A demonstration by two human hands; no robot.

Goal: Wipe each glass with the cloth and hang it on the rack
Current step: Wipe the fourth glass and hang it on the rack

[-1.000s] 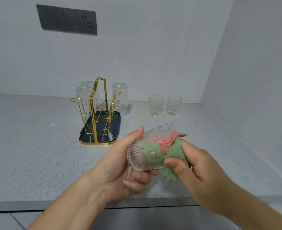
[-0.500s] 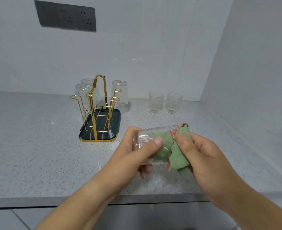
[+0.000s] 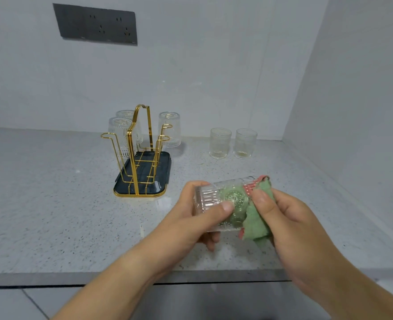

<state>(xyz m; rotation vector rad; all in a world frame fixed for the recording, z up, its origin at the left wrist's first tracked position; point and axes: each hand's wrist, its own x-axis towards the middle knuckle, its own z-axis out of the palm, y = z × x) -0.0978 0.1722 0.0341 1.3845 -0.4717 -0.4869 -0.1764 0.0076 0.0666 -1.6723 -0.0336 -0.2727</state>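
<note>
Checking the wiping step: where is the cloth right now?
In the head view, right of centre, the cloth is pinched by the right hand and pushed into the mouth of the glass that the left hand holds on its side over the counter.

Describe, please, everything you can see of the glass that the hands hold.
The glass is clear, with ribs at its left end and a round embossed pattern further right. It lies on its side in the air above the counter, near the front edge, with its mouth to the right. The left hand grips it, thumb across the near wall, fingers beneath. A green and pink cloth is pushed into the mouth and shows through the wall. The right hand pinches that cloth at the rim.
</note>
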